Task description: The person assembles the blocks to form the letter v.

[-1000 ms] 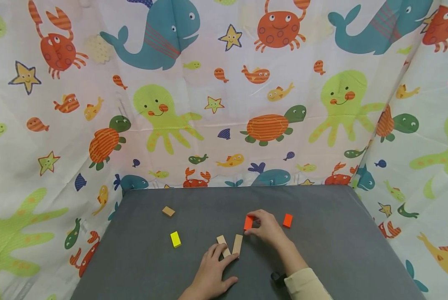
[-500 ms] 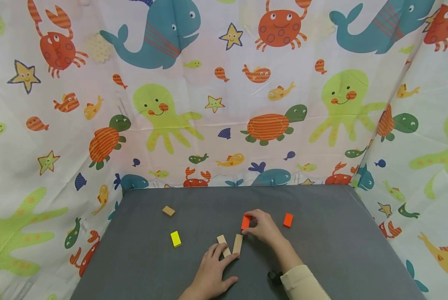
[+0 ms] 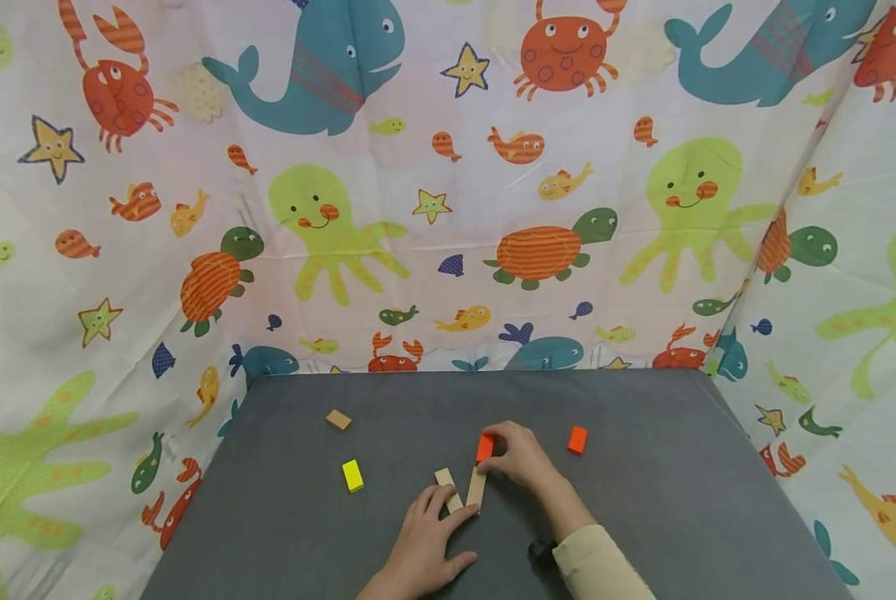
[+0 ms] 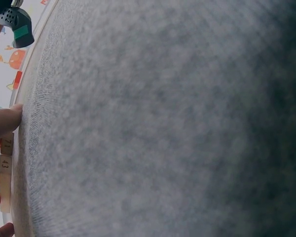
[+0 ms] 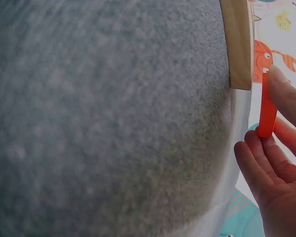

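Pinching a slim red block, right fingers near grained wood

Can see a white curtain hanging behind the grey desk and along both its sides, printed with teal whales, orange-red crabs, lime octopuses and turtles, smaller fish and stars among them. Can make out, lying on the desk, a tan block toward the far left, a yellow block nearer, and a red block well apart at right.

Grey tbl; white cloth (w/ crabs, whales, etc.) behind & beside.
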Demonstrator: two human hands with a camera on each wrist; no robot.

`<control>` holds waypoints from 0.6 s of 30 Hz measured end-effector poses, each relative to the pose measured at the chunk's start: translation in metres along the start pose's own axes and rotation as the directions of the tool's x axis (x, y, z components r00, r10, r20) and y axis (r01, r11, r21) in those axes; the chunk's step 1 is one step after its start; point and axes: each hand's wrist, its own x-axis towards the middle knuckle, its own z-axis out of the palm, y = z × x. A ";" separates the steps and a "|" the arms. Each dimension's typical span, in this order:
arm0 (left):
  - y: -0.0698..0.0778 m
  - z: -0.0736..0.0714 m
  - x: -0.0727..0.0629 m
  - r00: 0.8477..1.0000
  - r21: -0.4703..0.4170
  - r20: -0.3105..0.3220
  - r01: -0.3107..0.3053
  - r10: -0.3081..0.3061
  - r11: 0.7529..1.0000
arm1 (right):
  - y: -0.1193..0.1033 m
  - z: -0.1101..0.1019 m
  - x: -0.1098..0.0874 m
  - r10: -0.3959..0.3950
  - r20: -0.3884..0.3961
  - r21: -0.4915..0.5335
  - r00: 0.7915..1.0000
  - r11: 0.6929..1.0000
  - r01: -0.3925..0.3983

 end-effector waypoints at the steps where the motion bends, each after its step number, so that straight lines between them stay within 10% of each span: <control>1: 0.000 0.000 0.000 1.000 0.000 0.003 0.001 -0.001 1.000 | 0.000 0.000 0.000 0.003 0.002 -0.001 1.000 1.000 -0.003; 18: 0.001 -0.001 0.001 1.000 -0.021 0.011 0.008 -0.008 1.000 | 0.006 0.007 0.003 -0.016 0.027 -0.007 1.000 1.000 0.016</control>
